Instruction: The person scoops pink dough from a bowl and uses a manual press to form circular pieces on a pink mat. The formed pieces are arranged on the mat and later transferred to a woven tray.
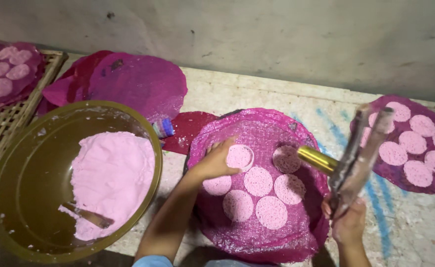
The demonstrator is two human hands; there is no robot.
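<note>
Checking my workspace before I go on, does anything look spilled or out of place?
Slightly. A small blue-capped tube lies tipped between the bowl and the magenta mesh sheet, and blue streaks stain the table. No spill shows.

You're facing a dull grey plastered wall, scuffed with small dark marks, behind a pale speckled stone worktop streaked with blue paint; a woven cane tray sits at your far left, in dim light

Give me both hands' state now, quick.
Left hand: curled around the round pink mould, on the magenta mesh sheet.
Right hand: closed, holding the scraper tool.
</note>
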